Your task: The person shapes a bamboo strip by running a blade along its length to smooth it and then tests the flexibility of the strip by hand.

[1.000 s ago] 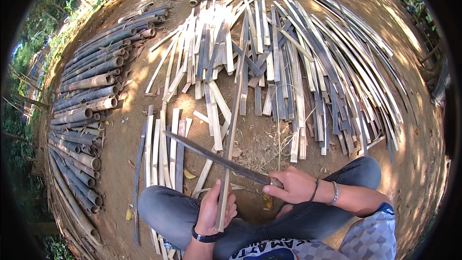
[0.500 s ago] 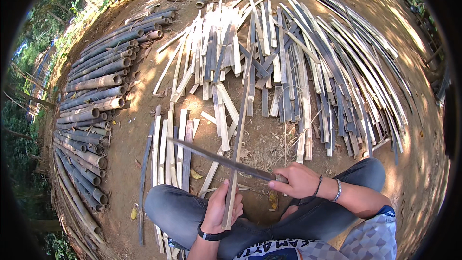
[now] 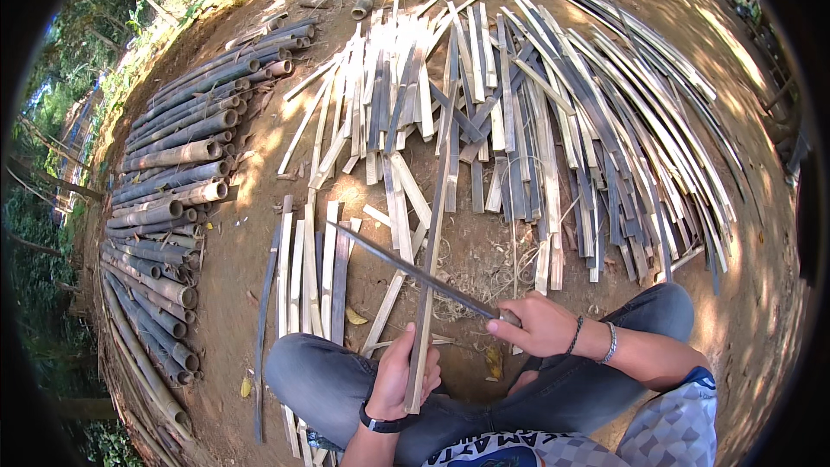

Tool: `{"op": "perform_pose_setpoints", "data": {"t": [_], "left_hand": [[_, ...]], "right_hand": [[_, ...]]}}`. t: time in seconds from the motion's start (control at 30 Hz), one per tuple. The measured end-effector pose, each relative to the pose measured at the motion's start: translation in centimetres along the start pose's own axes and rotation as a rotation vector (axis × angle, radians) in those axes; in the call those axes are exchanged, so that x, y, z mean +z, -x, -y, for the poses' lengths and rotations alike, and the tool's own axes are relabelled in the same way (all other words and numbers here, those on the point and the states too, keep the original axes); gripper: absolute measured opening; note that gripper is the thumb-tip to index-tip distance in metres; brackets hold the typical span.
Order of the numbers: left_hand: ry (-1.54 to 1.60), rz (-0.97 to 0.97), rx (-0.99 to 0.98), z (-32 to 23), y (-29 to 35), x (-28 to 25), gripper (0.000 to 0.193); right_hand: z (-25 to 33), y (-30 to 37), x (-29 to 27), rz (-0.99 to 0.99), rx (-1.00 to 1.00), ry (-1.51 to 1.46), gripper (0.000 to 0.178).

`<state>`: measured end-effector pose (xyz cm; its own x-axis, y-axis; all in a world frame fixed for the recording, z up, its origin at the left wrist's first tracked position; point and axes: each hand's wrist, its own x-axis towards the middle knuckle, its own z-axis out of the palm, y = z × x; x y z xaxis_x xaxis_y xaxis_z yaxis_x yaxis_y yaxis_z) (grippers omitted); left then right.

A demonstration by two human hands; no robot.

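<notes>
My left hand [image 3: 399, 374] is closed round the near end of a long, narrow bamboo strip [image 3: 443, 177], which points away from me and slightly right. My right hand [image 3: 543, 323] grips the handle of a machete [image 3: 385, 252]. Its long dark blade slants up to the left and crosses the strip a little beyond my left hand. At the crossing, I cannot tell whether the edge bites into the bamboo. The strip's far end overlaps the spread of split bamboo behind it.
Split bamboo strips [image 3: 618, 151] fan out across the ground ahead. A smaller bundle [image 3: 311, 281] lies by my left knee. Whole bamboo poles [image 3: 177, 154] are stacked at the left. Thin shavings [image 3: 458, 259] and dry leaves litter the dirt between my crossed legs and the strips.
The machete blade has slid a little farther out along the bamboo strip, and its tip has shifted up and right. Both hands keep their grips.
</notes>
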<state>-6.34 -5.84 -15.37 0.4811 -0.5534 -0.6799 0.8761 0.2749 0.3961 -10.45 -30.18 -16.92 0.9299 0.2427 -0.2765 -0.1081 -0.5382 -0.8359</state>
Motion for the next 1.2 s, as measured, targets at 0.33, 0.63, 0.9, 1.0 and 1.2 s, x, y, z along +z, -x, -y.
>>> {"op": "perform_pose_setpoints", "data": {"t": [0.33, 0.63, 0.9, 1.0, 1.2], "left_hand": [[-0.005, 0.015, -0.011, 0.0, 0.0, -0.3, 0.038], [0.088, 0.083, -0.006, -0.1, -0.8, -1.5, 0.037], [0.015, -0.042, 0.034, 0.6, -0.6, -0.4, 0.038], [-0.021, -0.066, 0.035, 0.5, -0.6, -0.1, 0.038], [-0.04, -0.182, 0.085, 1.0, -1.3, -0.4, 0.037]], "right_hand": [[-0.4, -0.6, 0.0, -0.004, 0.004, -0.031, 0.055], [1.7, -0.9, -0.7, 0.064, 0.044, 0.121, 0.056], [1.3, 2.0, 0.5, 0.1, -0.171, 0.196, 0.053], [1.2, 1.2, 0.3, 0.079, -0.066, 0.132, 0.052], [2.0, 3.1, 1.1, 0.173, -0.292, 0.164, 0.048]]}}
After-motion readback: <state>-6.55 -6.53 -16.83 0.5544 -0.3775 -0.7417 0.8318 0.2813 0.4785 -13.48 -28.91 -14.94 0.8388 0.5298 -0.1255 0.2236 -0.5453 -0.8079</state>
